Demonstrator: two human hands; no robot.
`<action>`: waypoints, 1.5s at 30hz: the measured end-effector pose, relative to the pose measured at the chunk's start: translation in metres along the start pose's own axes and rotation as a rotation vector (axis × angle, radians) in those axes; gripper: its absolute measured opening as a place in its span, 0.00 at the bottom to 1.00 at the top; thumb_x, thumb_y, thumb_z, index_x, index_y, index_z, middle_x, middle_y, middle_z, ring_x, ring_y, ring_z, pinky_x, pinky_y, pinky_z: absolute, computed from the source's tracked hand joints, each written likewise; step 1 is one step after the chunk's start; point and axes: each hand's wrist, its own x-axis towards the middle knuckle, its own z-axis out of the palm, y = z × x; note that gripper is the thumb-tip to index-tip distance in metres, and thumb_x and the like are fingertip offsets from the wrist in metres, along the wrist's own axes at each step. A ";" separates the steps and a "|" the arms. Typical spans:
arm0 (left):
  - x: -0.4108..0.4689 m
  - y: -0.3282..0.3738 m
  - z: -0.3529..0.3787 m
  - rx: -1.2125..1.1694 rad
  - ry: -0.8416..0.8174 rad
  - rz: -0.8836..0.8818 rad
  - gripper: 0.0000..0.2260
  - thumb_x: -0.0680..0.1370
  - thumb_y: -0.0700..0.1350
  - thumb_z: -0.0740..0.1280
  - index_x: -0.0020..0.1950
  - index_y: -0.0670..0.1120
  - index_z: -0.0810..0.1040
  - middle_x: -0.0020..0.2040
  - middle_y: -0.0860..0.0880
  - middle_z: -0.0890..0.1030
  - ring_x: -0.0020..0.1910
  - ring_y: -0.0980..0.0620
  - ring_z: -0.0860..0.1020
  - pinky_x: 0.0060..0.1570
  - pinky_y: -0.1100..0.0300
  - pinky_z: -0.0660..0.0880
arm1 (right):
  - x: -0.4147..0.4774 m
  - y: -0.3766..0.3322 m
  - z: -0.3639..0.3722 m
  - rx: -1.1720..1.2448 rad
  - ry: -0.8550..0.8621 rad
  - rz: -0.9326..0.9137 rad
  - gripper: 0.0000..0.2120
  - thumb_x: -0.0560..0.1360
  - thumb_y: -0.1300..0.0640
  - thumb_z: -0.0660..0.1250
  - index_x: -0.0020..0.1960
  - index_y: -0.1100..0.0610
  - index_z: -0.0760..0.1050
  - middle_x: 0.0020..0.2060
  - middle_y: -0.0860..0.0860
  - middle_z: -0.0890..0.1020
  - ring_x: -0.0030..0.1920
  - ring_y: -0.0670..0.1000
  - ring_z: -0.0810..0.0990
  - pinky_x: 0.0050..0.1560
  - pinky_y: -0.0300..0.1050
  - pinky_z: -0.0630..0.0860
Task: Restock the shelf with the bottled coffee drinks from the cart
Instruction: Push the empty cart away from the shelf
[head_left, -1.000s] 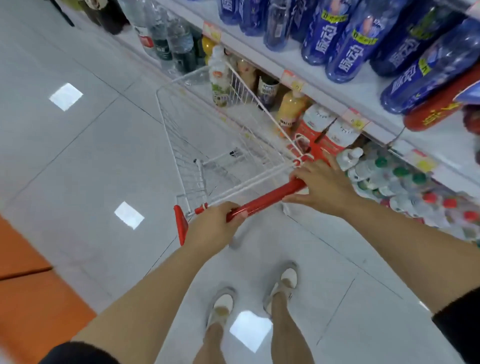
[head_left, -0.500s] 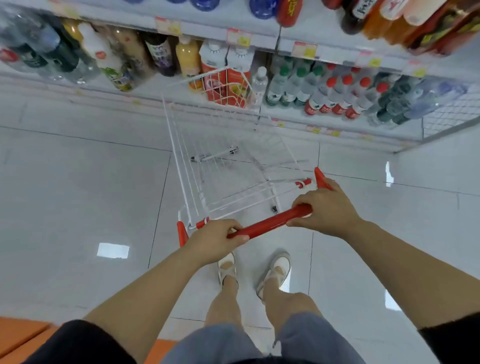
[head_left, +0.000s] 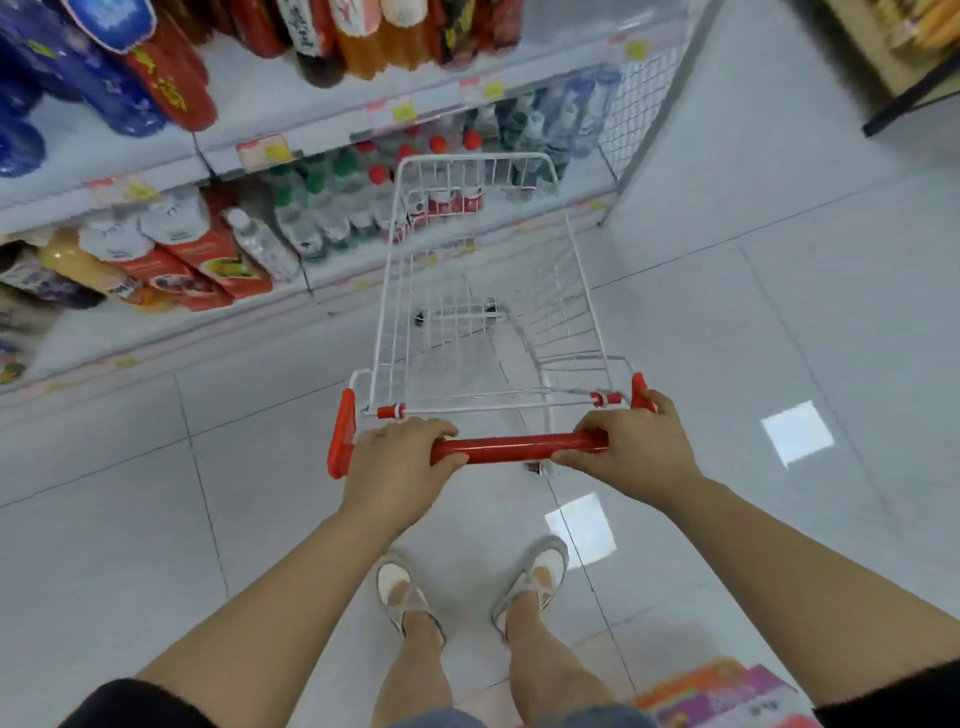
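Cart (head_left: 387, 291): white wire basket on wheels, standing on the pale tiled floor (head_left: 779, 291) with its front end just beside the shelf (head_left: 291, 151); tiles and the wheel frame show through its wire bottom.
Handle (head_left: 519, 448): red bar across the cart's near end.
Left hand (head_left: 400, 460): fingers curled over the handle near its left end, gripping it.
Right hand (head_left: 631, 452): fingers wrapped round the handle's right end, gripping it.
Lower shelf: clear bottles with green and red caps (head_left: 322, 218) in rows; left of them, red cartons (head_left: 208, 254) and a yellow bottle (head_left: 78, 265).
Upper shelf: blue bottles (head_left: 98, 88), with red and orange ones beside them.
Bottled coffee drinks: too blurred to tell apart from the other shelf stock.
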 end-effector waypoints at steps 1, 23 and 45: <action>0.011 0.017 0.004 0.022 0.026 0.017 0.15 0.76 0.58 0.63 0.60 0.56 0.76 0.55 0.56 0.80 0.55 0.53 0.76 0.61 0.54 0.67 | -0.003 0.018 -0.004 0.036 0.029 0.032 0.19 0.68 0.32 0.63 0.48 0.44 0.79 0.36 0.45 0.83 0.46 0.45 0.78 0.71 0.44 0.48; 0.156 0.401 0.124 0.271 0.048 0.606 0.16 0.74 0.52 0.69 0.61 0.52 0.79 0.63 0.49 0.73 0.67 0.47 0.65 0.65 0.50 0.61 | -0.148 0.313 -0.009 0.532 0.424 0.773 0.12 0.72 0.45 0.69 0.50 0.52 0.80 0.30 0.43 0.75 0.32 0.38 0.66 0.69 0.50 0.59; 0.124 0.665 0.278 0.375 -0.542 1.150 0.25 0.78 0.51 0.65 0.74 0.52 0.64 0.78 0.49 0.44 0.77 0.48 0.51 0.70 0.51 0.60 | -0.265 0.413 0.018 0.736 0.455 1.520 0.20 0.67 0.30 0.63 0.31 0.46 0.69 0.23 0.43 0.75 0.33 0.45 0.79 0.51 0.49 0.74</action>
